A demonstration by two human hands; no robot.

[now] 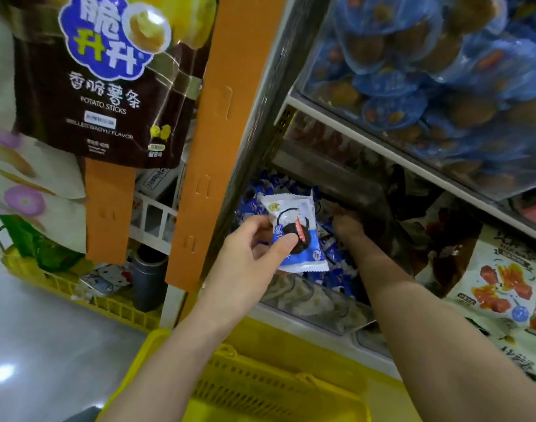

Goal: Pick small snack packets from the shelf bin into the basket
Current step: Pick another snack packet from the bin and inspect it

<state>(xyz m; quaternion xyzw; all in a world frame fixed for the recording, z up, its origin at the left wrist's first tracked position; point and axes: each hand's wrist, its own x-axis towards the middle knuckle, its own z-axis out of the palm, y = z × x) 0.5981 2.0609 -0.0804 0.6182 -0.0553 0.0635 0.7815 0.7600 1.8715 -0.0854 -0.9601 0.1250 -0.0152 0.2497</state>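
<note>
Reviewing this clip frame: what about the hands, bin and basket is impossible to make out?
Head view:
- The right hand: fingertips lost in shadow under the shelf above; grip cannot be told.
- The yellow basket: cut off by the bottom edge, covered by both forearms; contents unknown.
- The snack packet in the left hand: print blurred, unreadable.
- The shelf bin: rear dark, under that shelf.

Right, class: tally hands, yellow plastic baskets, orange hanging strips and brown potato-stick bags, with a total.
Hands: 2 (left hand gripping a blue-and-white snack packet, right hand)
Yellow plastic baskets: 2
Orange hanging strips: 2
Brown potato-stick bags: 1
Total: 7
</note>
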